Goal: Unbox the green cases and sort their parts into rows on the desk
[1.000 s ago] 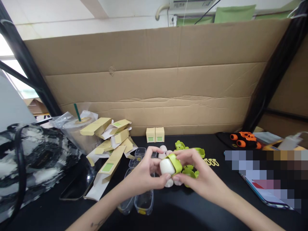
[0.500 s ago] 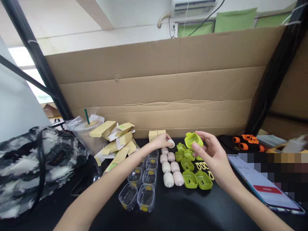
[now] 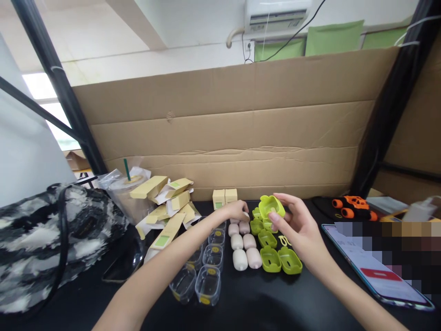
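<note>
My left hand [image 3: 237,210] is closed on a small pale rounded case [image 3: 246,216], low over the far end of two rows of similar cases. The near ones are a white case [image 3: 240,260] and a pinkish case [image 3: 254,258]. Raised over the table, my right hand [image 3: 296,223] grips a lime-green cup-shaped cover [image 3: 268,207] with small ear-like bumps, between thumb and fingers. Several matching green covers [image 3: 290,260] lie open side up below it. Thin yellow loops [image 3: 284,240] lie beside them, partly hidden by my right hand.
Clear plastic boxes [image 3: 208,285] stand in rows on the left, partly behind my left forearm. Beyond them are piled opened cartons [image 3: 172,225], a drink cup [image 3: 129,197] and a patterned bag [image 3: 86,234]. A phone [image 3: 375,271] and an orange toy car [image 3: 354,208] lie right. Cardboard [image 3: 223,133] walls the back.
My left hand has lowered with the pale case toward the rows. My right hand has shifted slightly left and down, still holding the green cover. The camera view has tilted slightly.
</note>
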The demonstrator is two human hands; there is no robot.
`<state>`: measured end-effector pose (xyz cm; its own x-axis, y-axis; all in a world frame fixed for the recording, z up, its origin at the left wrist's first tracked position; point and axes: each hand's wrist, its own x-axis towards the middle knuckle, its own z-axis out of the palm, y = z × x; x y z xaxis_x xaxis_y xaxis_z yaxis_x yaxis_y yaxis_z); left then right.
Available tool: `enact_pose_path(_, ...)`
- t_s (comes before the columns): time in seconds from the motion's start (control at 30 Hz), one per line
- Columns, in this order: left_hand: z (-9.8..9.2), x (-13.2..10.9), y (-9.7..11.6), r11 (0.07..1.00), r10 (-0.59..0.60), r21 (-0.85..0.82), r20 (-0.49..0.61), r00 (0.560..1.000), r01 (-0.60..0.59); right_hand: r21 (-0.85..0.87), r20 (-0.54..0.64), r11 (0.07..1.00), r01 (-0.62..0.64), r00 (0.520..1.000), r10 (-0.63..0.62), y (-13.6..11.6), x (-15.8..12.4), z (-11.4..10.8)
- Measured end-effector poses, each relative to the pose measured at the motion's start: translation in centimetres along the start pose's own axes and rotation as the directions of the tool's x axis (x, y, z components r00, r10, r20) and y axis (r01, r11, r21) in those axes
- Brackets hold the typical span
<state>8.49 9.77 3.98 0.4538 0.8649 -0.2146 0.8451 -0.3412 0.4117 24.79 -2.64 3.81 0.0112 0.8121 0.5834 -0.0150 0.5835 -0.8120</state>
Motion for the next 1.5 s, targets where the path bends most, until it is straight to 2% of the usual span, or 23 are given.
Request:
enact_pose_path(0.13, 0.2, -0.4, 0.0, 0.998, 0.001, -0.068, -0.042, 0.999, -0.004, 0.001, 0.000, 1.000, -0.003, 1.000, 0.003, 0.0, 0.1, 0.0)
enact_pose_path(0.2, 0.3, -0.9, 0.1, 0.992, -0.001, -0.126, -0.133, 0.991, -0.016, 0.008, -0.011, 1.000, -0.026, 1.000, 0.026, 0.0, 0.0, -0.1)
enact_pose_path(0.27, 0.3, -2.1, 0.5, 0.980, -0.006, -0.193, -0.272, 0.962, -0.049, -0.007, 0.015, 0.998, -0.056, 0.998, 0.056, 0.1, -0.1, -0.1)
enact_pose_path(0.37, 0.4, -5.2, 1.5, 0.942, 0.006, -0.298, -0.443, 0.897, -0.154, -0.105, 0.101, 0.994, -0.033, 0.994, 0.044, 0.3, -0.4, 0.1)
enact_pose_path(0.43, 0.9, -7.7, 2.1, 0.900, 0.033, -0.372, -0.462, 0.886, -0.228, -0.178, 0.142, 0.983, 0.038, 0.990, -0.013, 0.5, -0.7, 0.3)
enact_pose_path(0.5, 1.9, -10.1, 2.5, 0.855, 0.058, -0.442, -0.437, 0.898, -0.270, -0.242, 0.179, 0.963, 0.117, 0.981, -0.075, 0.5, -1.1, 0.6)
enact_pose_path(0.53, 2.5, -11.1, 2.6, 0.816, 0.061, -0.494, -0.442, 0.895, -0.299, -0.276, 0.196, 0.948, 0.159, 0.975, -0.107, 0.5, -1.4, 0.8)
enact_pose_path(0.6, 3.8, -12.5, 2.6, 0.669, 0.080, -0.611, -0.507, 0.858, -0.424, -0.341, 0.222, 0.909, 0.239, 0.960, -0.169, 0.5, -1.9, 1.1)
enact_pose_path(0.67, 4.8, -13.1, 2.5, 0.533, 0.104, -0.694, -0.514, 0.851, -0.484, -0.374, 0.244, 0.886, 0.274, 0.951, -0.191, 0.5, -2.5, 1.5)
enact_pose_path(0.73, 5.4, -13.4, 2.5, 0.437, 0.118, -0.771, -0.461, 0.880, -0.463, -0.337, 0.279, 0.910, 0.240, 0.949, -0.147, 0.5, -3.2, 1.8)
enact_pose_path(0.83, 5.4, -13.8, 2.3, 0.357, 0.085, -0.833, -0.422, 0.903, -0.423, -0.169, 0.332, 0.981, 0.095, 0.943, -0.034, 0.6, -3.7, 2.0)
enact_pose_path(0.97, 5.1, -14.1, 1.4, 0.369, 0.056, -0.824, -0.442, 0.895, -0.430, -0.053, 0.265, 0.993, -0.104, 0.957, 0.114, 1.2, -3.4, 2.2)
enact_pose_path(1.03, 5.1, -14.1, 1.1, 0.392, 0.064, -0.805, -0.459, 0.886, -0.445, -0.018, 0.254, 0.979, -0.204, 0.946, 0.202, 1.6, -3.1, 2.3)
enact_pose_path(1.1, 5.1, -14.0, 1.0, 0.440, 0.071, -0.771, -0.481, 0.874, -0.460, 0.052, 0.267, 0.957, -0.286, 0.927, 0.263, 1.9, -2.9, 2.5)
enact_pose_path(1.17, 5.1, -14.1, 1.1, 0.527, 0.065, -0.712, -0.511, 0.857, -0.465, 0.110, 0.269, 0.935, -0.337, 0.916, 0.298, 2.1, -2.8, 2.7)
enact_pose_path(1.23, 5.0, -14.2, 1.3, 0.620, 0.054, -0.641, -0.541, 0.839, -0.453, 0.125, 0.274, 0.923, -0.365, 0.906, 0.322, 2.1, -2.8, 2.6)
enact_pose_path(1.3, 5.0, -14.2, 1.4, 0.668, 0.052, -0.596, -0.561, 0.826, -0.446, 0.112, 0.284, 0.918, -0.380, 0.898, 0.337, 2.2, -2.8, 2.4)
enact_pose_path(1.4, 5.3, -13.9, 1.2, 0.669, 0.068, -0.588, -0.560, 0.825, -0.454, 0.088, 0.328, 0.928, -0.363, 0.890, 0.317, 2.0, -3.0, 2.0)
enact_pose_path(1.5, 5.8, -13.5, 0.9, 0.635, 0.082, -0.628, -0.525, 0.847, -0.450, 0.061, 0.319, 0.953, -0.297, 0.911, 0.263, 1.6, -3.1, 2.0)
